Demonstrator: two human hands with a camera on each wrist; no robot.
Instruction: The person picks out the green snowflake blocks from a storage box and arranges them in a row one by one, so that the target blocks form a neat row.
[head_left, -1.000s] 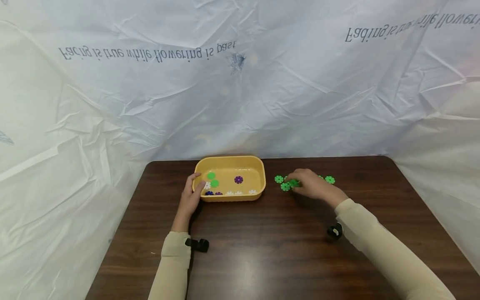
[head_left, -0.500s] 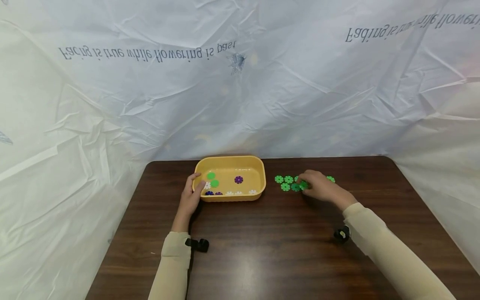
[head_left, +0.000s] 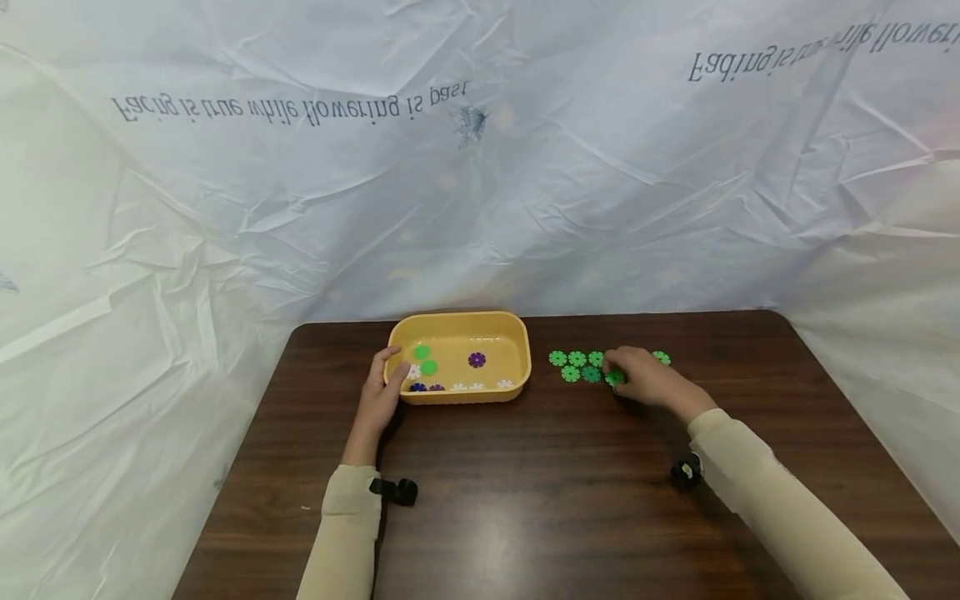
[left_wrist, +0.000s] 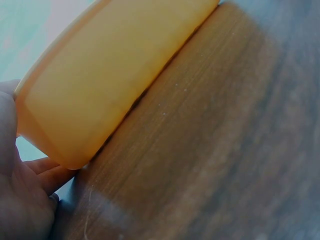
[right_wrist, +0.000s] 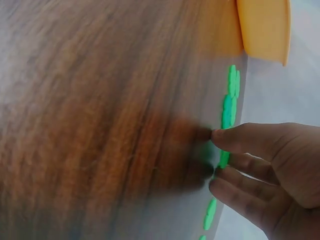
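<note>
A yellow tray [head_left: 461,317] stands at the back middle of the dark wooden table [head_left: 525,500]. Inside lie two green discs [head_left: 426,360], a purple disc [head_left: 477,359] and several white and purple ones along its near wall. My left hand [head_left: 396,368] holds the tray's left end, thumb over the rim; the left wrist view shows the palm [left_wrist: 20,195] against the tray wall [left_wrist: 110,85]. Right of the tray, flower-shaped green discs [head_left: 576,365] lie in two short rows. My right hand [head_left: 617,371] pinches a green disc [right_wrist: 224,161] between thumb and fingers, low on the table.
One more green disc [head_left: 661,358] lies just beyond the right hand. A crinkled white printed sheet [head_left: 480,167] hangs close behind the table and down both sides. Black wrist straps [head_left: 396,490] sit on both sleeves. The table's near half is bare wood.
My right hand has slid to the right along the green discs, uncovering more of them in the rows on its left. The left hand and tray have not moved.
</note>
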